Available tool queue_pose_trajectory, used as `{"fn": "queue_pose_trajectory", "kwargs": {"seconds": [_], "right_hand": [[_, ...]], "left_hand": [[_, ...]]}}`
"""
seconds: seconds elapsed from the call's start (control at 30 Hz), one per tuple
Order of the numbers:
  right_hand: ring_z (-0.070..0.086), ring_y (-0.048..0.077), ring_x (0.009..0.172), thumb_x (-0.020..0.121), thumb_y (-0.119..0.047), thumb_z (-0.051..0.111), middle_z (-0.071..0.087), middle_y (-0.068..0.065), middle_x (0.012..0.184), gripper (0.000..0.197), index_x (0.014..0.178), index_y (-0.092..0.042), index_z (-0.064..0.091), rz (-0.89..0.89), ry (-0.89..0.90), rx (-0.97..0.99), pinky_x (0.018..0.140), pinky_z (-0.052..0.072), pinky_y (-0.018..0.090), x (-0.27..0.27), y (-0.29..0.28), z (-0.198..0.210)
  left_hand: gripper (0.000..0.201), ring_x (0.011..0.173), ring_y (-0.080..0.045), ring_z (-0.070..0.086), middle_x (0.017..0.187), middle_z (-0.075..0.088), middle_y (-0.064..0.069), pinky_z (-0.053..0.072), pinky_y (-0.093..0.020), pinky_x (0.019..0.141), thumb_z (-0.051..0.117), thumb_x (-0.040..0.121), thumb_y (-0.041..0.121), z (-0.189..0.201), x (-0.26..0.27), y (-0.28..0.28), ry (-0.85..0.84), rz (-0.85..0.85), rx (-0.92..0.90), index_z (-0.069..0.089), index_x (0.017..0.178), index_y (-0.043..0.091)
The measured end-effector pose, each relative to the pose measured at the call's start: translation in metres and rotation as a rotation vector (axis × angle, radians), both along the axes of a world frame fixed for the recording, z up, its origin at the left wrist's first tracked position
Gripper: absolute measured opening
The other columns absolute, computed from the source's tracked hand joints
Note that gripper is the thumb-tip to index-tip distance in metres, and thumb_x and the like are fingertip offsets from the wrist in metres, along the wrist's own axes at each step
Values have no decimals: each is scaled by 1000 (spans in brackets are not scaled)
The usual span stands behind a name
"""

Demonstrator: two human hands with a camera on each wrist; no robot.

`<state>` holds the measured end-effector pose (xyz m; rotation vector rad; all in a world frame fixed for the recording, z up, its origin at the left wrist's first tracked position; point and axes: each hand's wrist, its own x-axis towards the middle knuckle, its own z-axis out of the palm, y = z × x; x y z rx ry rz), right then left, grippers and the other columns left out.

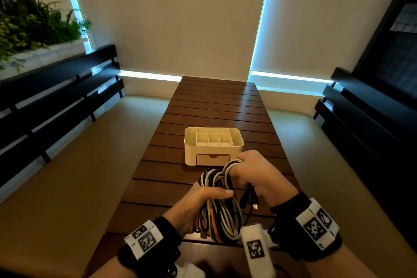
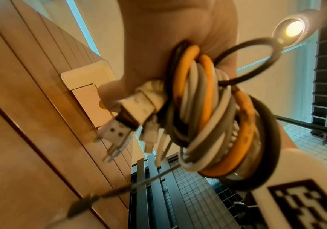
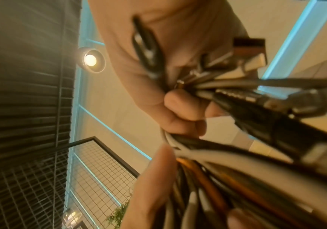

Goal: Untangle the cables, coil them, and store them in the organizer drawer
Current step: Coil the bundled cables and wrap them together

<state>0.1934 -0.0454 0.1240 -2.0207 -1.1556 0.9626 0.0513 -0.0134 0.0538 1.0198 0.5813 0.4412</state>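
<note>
Head view: the person holds a tangled bundle of cables (image 1: 220,205), white, grey, orange and black, above the slatted wooden bench (image 1: 209,106). The left hand (image 1: 198,204) wraps the bundle's middle, thumb laid across the strands, while the right hand (image 1: 257,174) grips the upper loops with curled fingers; black connector ends (image 1: 249,198) dangle below it. Just beyond the hands, a cream organizer (image 1: 214,145) stands on the bench, its top compartments open to view and its small front drawer (image 1: 213,160) closed. Dark slatted seats run along both sides, and plants (image 1: 29,22) fill the upper left corner. Left wrist view: the left hand (image 2: 158,51) has its fingers closed round the cable coil (image 2: 207,117), and a white USB plug (image 2: 131,114) sticks out beside the thumb. A thin black loop (image 2: 250,62) strays from the bundle's top. The organizer (image 2: 86,79) and its drawer front (image 2: 88,100) show behind, on the bench. Right wrist view: the right hand (image 3: 158,65) has its fingers (image 3: 186,114) curled tight on several strands and plugs, blurred here. The left hand's thumb (image 3: 154,178) lies on the orange and grey cables (image 3: 207,193) below.
</note>
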Motion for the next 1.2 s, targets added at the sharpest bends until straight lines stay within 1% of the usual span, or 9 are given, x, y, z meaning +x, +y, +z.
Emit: {"fn": "queue_pose_trajectory", "kwargs": {"seconds": [0.23, 0.33, 0.43, 0.53, 0.63, 0.83, 0.9, 1.03, 1.2], "right_hand": [[47, 10, 50, 77, 8, 56, 55, 3, 67, 19, 77, -11, 57, -98, 145, 125, 39, 39, 16, -6, 2, -3], [60, 18, 73, 77, 3, 56, 61, 6, 82, 16, 82, -13, 57, -174, 114, 176, 58, 54, 27, -12, 6, -15], [58, 20, 86, 81, -6, 53, 59, 2, 89, 15, 85, -20, 53, -163, -112, 175, 69, 53, 35, -20, 10, -23], [53, 17, 84, 87, -14, 52, 56, -1, 91, 14, 91, -25, 44, -53, -355, 146, 56, 38, 22, -24, 12, -23], [56, 16, 87, 84, -18, 60, 58, -2, 92, 18, 97, -24, 48, 148, -416, 112, 65, 44, 22, -14, 12, -17], [60, 1, 67, 77, -6, 68, 65, -13, 68, 22, 77, -26, 60, 460, -70, 70, 73, 53, 25, 32, 1, -1], [62, 7, 70, 85, -12, 61, 64, -6, 74, 14, 86, -25, 58, 459, -110, 100, 75, 54, 31, 32, -5, -9], [58, 3, 71, 92, -25, 53, 60, -10, 83, 23, 115, -25, 50, 334, -220, 300, 65, 46, 16, 16, -14, -31], [58, 4, 69, 89, -20, 57, 64, -5, 83, 20, 108, -18, 55, 199, -323, 481, 60, 44, 19, 17, -7, -29]], "left_hand": [[37, 76, -25, 71, 86, 72, -15, 56, -34, 69, 74, 57, 17, -5, -5, -2, -97, -89, -93, 74, 92, 4], [37, 78, -25, 71, 88, 72, -15, 56, -34, 69, 74, 59, 18, -3, -7, -2, -109, -68, -90, 74, 93, 5], [41, 83, -30, 70, 94, 70, -20, 56, -39, 73, 76, 62, 11, -4, -2, -2, -97, -1, -124, 69, 102, 1], [30, 77, -33, 69, 88, 68, -24, 57, -40, 68, 71, 67, -2, -7, 7, -8, -108, 129, -176, 69, 96, -3], [19, 69, -31, 68, 80, 67, -22, 57, -38, 65, 65, 70, -8, -11, 9, -9, -91, 300, -96, 69, 88, -2], [5, 53, -20, 60, 65, 62, -13, 53, -29, 55, 62, 60, 3, -5, -4, 2, -138, 255, -119, 65, 57, 5], [3, 52, -20, 60, 65, 61, -13, 52, -28, 54, 66, 56, 4, -3, -3, 6, -146, 259, -126, 64, 56, 6], [6, 50, -16, 60, 62, 61, -8, 52, -25, 53, 64, 55, 6, 2, -4, 10, -134, 243, -165, 64, 51, 10], [9, 54, -17, 61, 64, 62, -11, 54, -28, 56, 60, 61, 3, 8, -6, 4, -86, 133, -136, 67, 57, 6]]}}
